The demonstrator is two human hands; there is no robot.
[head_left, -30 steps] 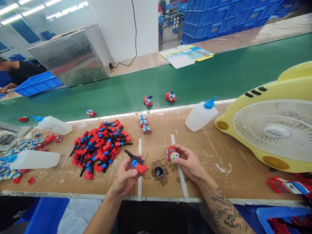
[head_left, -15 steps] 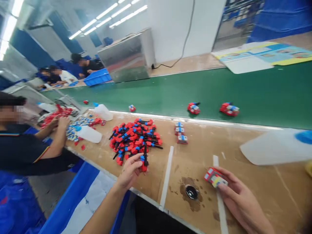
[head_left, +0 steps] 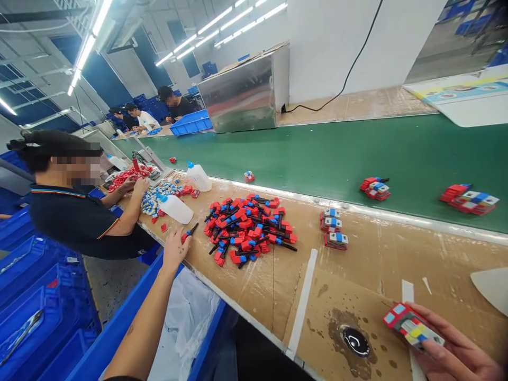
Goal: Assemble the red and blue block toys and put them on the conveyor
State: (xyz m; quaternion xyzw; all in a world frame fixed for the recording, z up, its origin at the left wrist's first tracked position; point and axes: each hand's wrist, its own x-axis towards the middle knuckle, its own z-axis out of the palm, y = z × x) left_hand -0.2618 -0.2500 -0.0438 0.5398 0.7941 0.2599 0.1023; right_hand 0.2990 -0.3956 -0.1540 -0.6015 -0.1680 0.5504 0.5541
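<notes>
The left hand (head_left: 174,250) has its fingers closed on a small red piece (head_left: 186,236), whose black bar points forward and to the right, toward the bottle (head_left: 178,209) side of the pile (head_left: 244,227). This pile lies near, to the right of that hand, which is the closer of the two. Well apart, the right hand (head_left: 456,341) holds a block (head_left: 413,325) between thumb and fingers, partly closed; its long axis runs from far left to near right. The black cup (head_left: 356,341) is just left of this block, on the tabletop (head_left: 381,264). Farther out lies the green belt (head_left: 317,153).
</notes>
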